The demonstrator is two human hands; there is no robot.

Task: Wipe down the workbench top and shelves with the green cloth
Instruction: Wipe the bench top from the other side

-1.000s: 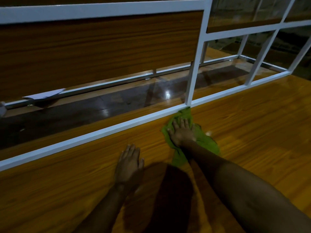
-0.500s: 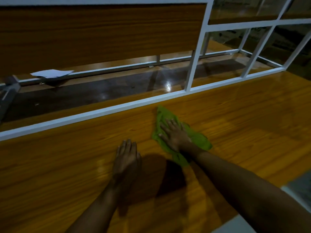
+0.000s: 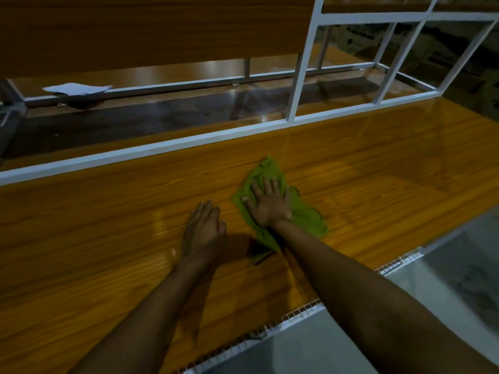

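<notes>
1. A dim room was seen, with a glossy wood-grain desk [image 3: 378, 168] filling the foreground and a white metal frame [image 3: 302, 76] rising along its far edge.
2. Beyond the frame, a lower shelf [image 3: 189, 114] with a dark, reflective surface was seen, and a sheet of white paper [image 3: 77, 89] lay at its far left.
3. The green cloth [image 3: 305, 214] was found crumpled on the desk top, near the middle and short of the frame's bottom rail [image 3: 135, 155].
4. The right hand [image 3: 270, 203] was laid flat on the cloth, fingers spread, pressing it to the wood rather than pinching it.
5. The left hand [image 3: 204, 230] was rested palm down just beside the cloth, fingers together and holding nothing, apparently as a brace.
6. The step in hand was judged to be the wiping of the desk top; the shelves appeared not yet reached.
7. For the next move, steady downward pressure and a sweep across unwiped wood were judged necessary, with the cloth kept under the palm.
</notes>
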